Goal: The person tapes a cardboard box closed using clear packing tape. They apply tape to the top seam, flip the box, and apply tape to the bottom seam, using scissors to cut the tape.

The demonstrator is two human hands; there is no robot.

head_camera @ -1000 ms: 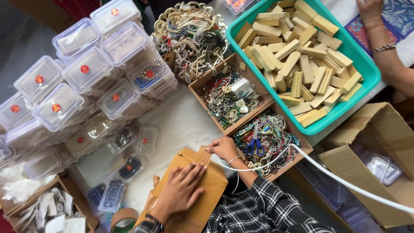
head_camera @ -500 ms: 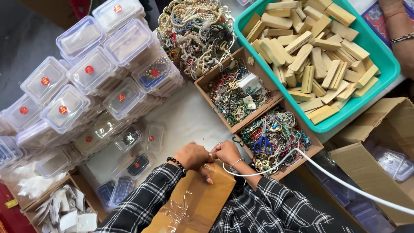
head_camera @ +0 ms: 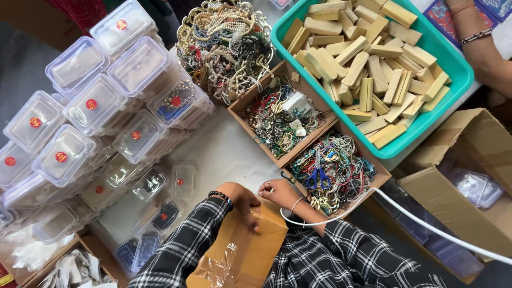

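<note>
A flat brown cardboard parcel (head_camera: pixel 242 250) with clear tape on it lies in front of me on the white table. My left hand (head_camera: pixel 242 201), with a black bead bracelet at the wrist, presses down on the parcel's top edge. My right hand (head_camera: pixel 276 192), wearing a thin bangle, pinches the same edge right beside it, fingers closed. Both plaid sleeves come in from the bottom of the view. The two hands almost touch.
Stacks of clear plastic boxes (head_camera: pixel 80 133) with red stickers fill the left. A metal bowl of beads (head_camera: pixel 224 42), a two-part wooden tray (head_camera: pixel 258 92) with jewellery and blue scissors (head_camera: pixel 319 176), a teal tub (head_camera: pixel 453 85) of wooden blocks, a cardboard box (head_camera: pixel 458 202) and a white cable (head_camera: pixel 426 224) lie beyond. Another person's arm (head_camera: pixel 480 48) is top right.
My left hand has slid from the middle of the parcel up to its top edge, next to my right hand. The right hand has stayed at that edge.
</note>
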